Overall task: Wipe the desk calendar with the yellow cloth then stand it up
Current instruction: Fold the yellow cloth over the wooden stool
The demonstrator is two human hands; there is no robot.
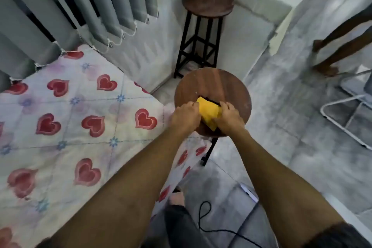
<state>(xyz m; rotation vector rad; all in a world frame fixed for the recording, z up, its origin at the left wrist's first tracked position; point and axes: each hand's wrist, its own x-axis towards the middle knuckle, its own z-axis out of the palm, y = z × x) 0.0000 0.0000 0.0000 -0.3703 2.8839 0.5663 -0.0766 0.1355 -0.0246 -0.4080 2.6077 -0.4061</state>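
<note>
Grey tiled floor and a heart-patterned bedspread [70, 110] frame the round wooden stool [213, 80] I am working on, with a second, taller stool [208, 2] behind it by the slatted blinds [84, 0].

Both my hands are over the near half of the stool seat. My left hand [186, 115] has its fingers curled shut on the left edge of the yellow cloth [209, 111]; my right hand [228, 116] is closed over the cloth's right edge, pressing it down.

Beneath the cloth only dark slivers of the desk calendar [210, 100] show, lying flat near the seat's centre.

I judge the wiping to be under way but cannot tell how much is clean. Standing the calendar up is not yet done.

No brand, label or writing can be read anywhere; the calendar's face is covered.
</note>
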